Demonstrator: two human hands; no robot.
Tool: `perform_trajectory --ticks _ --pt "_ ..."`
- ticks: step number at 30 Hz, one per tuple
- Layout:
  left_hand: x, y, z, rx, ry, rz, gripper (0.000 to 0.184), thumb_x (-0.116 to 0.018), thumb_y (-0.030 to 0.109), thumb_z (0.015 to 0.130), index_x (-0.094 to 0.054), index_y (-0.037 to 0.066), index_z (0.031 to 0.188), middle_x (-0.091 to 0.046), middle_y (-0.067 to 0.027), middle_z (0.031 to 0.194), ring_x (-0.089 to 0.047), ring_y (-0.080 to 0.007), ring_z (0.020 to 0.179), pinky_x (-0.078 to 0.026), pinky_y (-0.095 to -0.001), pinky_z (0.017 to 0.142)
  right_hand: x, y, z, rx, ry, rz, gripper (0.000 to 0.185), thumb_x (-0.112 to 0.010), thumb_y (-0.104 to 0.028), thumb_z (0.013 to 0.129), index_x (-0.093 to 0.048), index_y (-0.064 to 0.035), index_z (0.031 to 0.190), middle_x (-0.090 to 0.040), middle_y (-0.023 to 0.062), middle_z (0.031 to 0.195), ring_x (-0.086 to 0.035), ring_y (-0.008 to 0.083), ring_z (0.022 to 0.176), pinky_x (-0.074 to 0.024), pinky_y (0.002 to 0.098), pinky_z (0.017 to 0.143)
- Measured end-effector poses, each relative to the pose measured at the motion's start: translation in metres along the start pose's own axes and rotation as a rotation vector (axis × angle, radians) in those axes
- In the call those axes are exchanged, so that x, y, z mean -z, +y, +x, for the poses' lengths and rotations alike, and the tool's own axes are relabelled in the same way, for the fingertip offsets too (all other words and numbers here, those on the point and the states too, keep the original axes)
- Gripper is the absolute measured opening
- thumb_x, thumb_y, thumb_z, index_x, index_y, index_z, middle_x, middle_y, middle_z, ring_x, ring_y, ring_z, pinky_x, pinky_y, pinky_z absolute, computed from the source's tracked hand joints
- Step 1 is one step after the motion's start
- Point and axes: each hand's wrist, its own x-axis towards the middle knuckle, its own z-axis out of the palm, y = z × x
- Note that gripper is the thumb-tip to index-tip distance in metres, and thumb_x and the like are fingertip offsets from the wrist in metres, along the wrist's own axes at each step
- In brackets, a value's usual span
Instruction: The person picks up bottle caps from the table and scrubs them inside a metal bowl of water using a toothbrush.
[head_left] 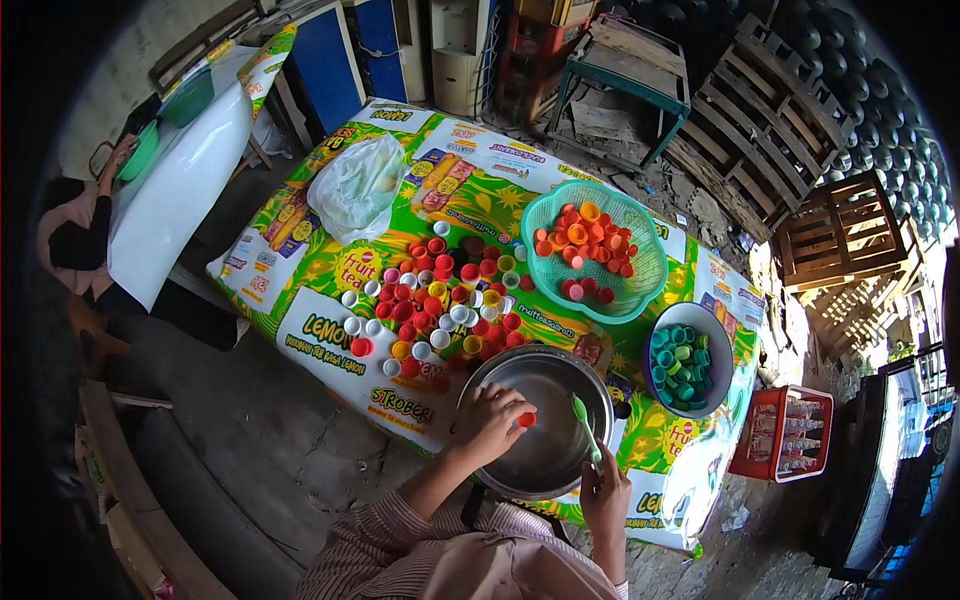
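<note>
A metal bowl (540, 455) stands at the table's near edge. Over its left side, my left hand (488, 425) is closed on a red bottle cap (526, 419). My right hand (605, 488), at the bowl's right rim, grips a green-and-white brush (586, 425) whose head is over the bowl. Beyond the bowl lie many loose caps, among them a white cap (422, 351) and a yellow cap (472, 344). A mint green basket (540, 275) holds orange and red caps (590, 240). To its right, a bowl (714, 335) contains green caps (682, 365).
A plastic bag (358, 190) lies on the table's far left part, on a printed cover (470, 165). Another person's arm (105, 180) is at a side table on the left. A red crate (780, 435) stands on the floor at the right, near wooden pallets (760, 110).
</note>
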Motion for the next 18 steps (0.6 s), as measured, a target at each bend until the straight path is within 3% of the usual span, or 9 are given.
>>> perform_trajectory --ticks 2,12,14,18 --pt "-0.020 0.000 -0.001 0.050 -0.101 0.007 0.031 -0.074 0.019 0.066 -0.063 0.018 0.096 -0.058 0.0050 0.096 -0.049 -0.0176 0.096 -0.034 -0.0364 0.084 0.004 0.003 0.000 -0.028 -0.021 0.002 0.037 -0.058 -0.005 0.082 -0.053 -0.0055 0.119 -0.061 0.0176 0.073 -0.062 0.0271 0.056 -0.0461 0.0368 0.051" --pt "-0.045 -0.006 0.007 0.002 -0.067 0.188 0.030 -0.073 0.018 0.065 -0.065 0.016 0.094 -0.058 0.0032 0.094 -0.047 -0.0184 0.096 -0.032 -0.0357 0.084 0.019 0.039 -0.016 0.035 0.033 0.029 0.039 -0.058 -0.005 0.082 -0.052 -0.0066 0.120 -0.061 0.0186 0.072 -0.062 0.0281 0.056 -0.0464 0.0373 0.052" --pt "-0.051 -0.008 0.007 -0.008 -0.017 0.181 0.028 -0.074 0.015 0.063 -0.066 0.016 0.090 -0.059 0.0025 0.090 -0.047 -0.0185 0.094 -0.033 -0.0356 0.084 0.016 0.044 -0.017 0.101 0.077 0.096 0.037 -0.059 -0.004 0.082 -0.053 -0.0046 0.118 -0.052 0.0134 0.061 -0.045 0.0201 0.044 -0.0355 0.0328 0.044" --pt "-0.046 -0.008 0.007 0.012 -0.056 0.196 0.026 -0.073 0.016 0.065 -0.066 0.016 0.091 -0.060 0.0023 0.092 -0.047 -0.0180 0.094 -0.033 -0.0354 0.083 0.013 0.048 -0.018 0.120 0.079 0.111 0.038 -0.059 -0.004 0.082 -0.053 -0.0063 0.119 -0.055 0.0144 0.063 -0.048 0.0204 0.044 -0.0376 0.0320 0.044"
